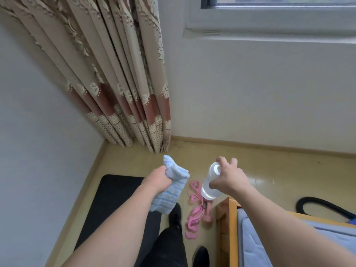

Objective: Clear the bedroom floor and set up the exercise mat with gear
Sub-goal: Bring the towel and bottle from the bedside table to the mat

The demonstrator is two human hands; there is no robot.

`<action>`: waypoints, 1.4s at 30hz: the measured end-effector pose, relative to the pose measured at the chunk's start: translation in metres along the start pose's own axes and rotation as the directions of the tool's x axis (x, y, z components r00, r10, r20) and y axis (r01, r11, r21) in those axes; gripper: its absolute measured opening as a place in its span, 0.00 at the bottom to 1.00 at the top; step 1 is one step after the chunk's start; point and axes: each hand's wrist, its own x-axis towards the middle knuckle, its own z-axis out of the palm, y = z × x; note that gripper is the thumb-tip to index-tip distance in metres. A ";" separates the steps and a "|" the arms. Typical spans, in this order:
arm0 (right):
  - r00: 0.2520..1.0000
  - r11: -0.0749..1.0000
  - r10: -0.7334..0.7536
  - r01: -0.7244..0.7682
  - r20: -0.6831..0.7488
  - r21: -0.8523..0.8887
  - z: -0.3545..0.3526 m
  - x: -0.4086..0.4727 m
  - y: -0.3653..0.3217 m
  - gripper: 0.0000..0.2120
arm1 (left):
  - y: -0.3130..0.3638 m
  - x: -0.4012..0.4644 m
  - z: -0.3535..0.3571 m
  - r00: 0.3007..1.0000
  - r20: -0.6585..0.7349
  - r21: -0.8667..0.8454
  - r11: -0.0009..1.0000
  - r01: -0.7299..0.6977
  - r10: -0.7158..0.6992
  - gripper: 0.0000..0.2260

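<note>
A black exercise mat (113, 205) lies unrolled on the wooden floor along the left wall. My left hand (157, 180) grips a light blue towel (169, 191), held above the mat's right edge. My right hand (227, 178) holds a clear plastic water bottle (210, 185) by its side, with the white cap pointing up. Pink resistance bands (194, 207) and what looks like a small pink dumbbell (208, 211) lie on the floor between the mat and the bed, below the bottle.
A wooden bed frame (226, 228) with a blue-grey mattress (269, 239) fills the lower right. A black hose (323, 206) curves behind it. A patterned curtain (115, 74) hangs in the corner beside the window. My dark-trousered legs and shoes (173, 234) stand by the mat.
</note>
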 end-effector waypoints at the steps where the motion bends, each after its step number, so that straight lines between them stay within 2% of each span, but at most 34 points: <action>1: 1.000 1.000 -0.004 0.004 0.006 -0.015 -0.005 0.015 -0.009 0.38 | -0.001 0.015 -0.007 1.000 0.004 -0.011 1.000 0.008 -0.008 0.09; 8: 1.000 0.999 -0.014 0.014 0.005 -0.031 -0.036 0.126 -0.073 0.37 | 0.003 0.131 -0.071 1.000 0.001 -0.102 0.995 -0.013 0.013 0.10; 12: 0.999 0.998 -0.037 0.036 -0.021 -0.042 -0.067 0.178 -0.114 0.35 | 0.014 0.180 -0.122 0.999 -0.024 -0.093 0.995 -0.041 0.039 0.04; 16: 0.997 0.996 -0.074 0.073 -0.023 -0.046 -0.087 0.215 -0.143 0.35 | 0.020 0.211 -0.150 0.999 -0.044 -0.118 0.993 -0.017 0.012 0.03; 21: 0.989 0.983 -0.146 0.148 0.020 -0.109 -0.105 0.264 -0.172 0.36 | 0.015 0.242 -0.161 0.997 -0.010 -0.282 0.957 0.069 -0.075 0.07; 25: 0.965 0.952 -0.236 0.253 0.112 -0.174 -0.107 0.311 -0.193 0.38 | 0.012 0.253 -0.168 0.970 -0.009 -0.392 0.893 0.221 -0.244 0.15; 27: 0.939 0.923 -0.308 0.334 0.156 -0.190 -0.109 0.336 -0.205 0.38 | 0.011 0.259 -0.171 0.938 -0.013 -0.451 0.839 0.303 -0.346 0.18; 33: 0.786 0.770 -0.520 0.601 0.335 -0.212 -0.123 0.412 -0.240 0.42 | 0.033 0.282 -0.178 0.807 -0.205 -0.432 0.791 0.433 -0.553 0.12; 37: 0.673 0.647 -0.580 0.723 0.459 -0.242 -0.134 0.445 -0.258 0.44 | 0.061 0.274 -0.171 0.676 -0.201 -0.645 0.615 0.453 -0.709 0.11; 40: 0.616 0.559 -0.602 0.779 0.508 -0.282 -0.132 0.449 -0.266 0.44 | 0.063 0.261 -0.162 0.615 -0.206 -0.704 0.552 0.447 -0.761 0.13; 42: 0.560 0.504 -0.613 0.820 0.557 -0.270 -0.129 0.446 -0.273 0.45 | 0.063 0.249 -0.153 0.543 -0.189 -0.755 0.474 0.452 -0.818 0.14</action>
